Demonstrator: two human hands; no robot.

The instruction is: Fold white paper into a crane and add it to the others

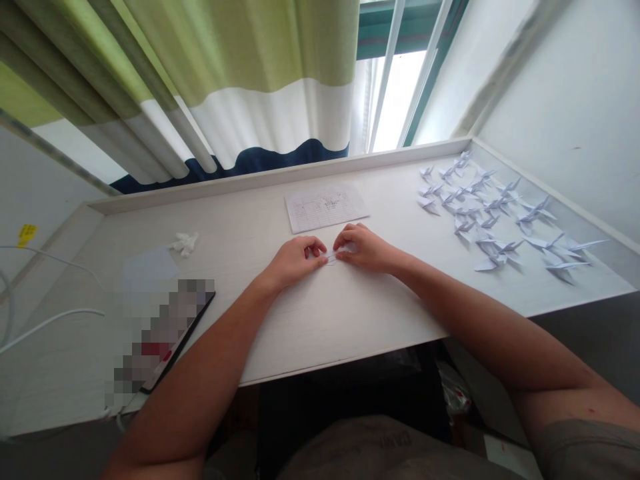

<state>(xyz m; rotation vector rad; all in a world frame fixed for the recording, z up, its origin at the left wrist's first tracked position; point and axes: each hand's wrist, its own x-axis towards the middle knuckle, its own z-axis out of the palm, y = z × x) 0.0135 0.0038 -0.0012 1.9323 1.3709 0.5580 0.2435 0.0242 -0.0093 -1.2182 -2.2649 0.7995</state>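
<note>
Between my fingertips, just above the middle of the white desk (pixel 320 327), is a small piece of folded white paper (pixel 331 257). My left hand (pixel 299 259) pinches its left side with thumb and forefinger. On the right side, my right hand (pixel 364 248) grips it the same way, fingers curled. Most of the paper is hidden by the fingers, so its folded shape is hard to make out. Several folded white paper cranes (pixel 493 207) stand grouped on the desk to the right of my right hand.
Behind my hands lies a printed sheet (pixel 327 208). At the left are a crumpled white tissue (pixel 184 244), a pale paper sheet (pixel 150 270) and a partly blurred dark-edged device (pixel 175 340) with white cables (pixel 55 323). A raised rim (pixel 280 172) runs along the back, below a curtain (pixel 240 67).
</note>
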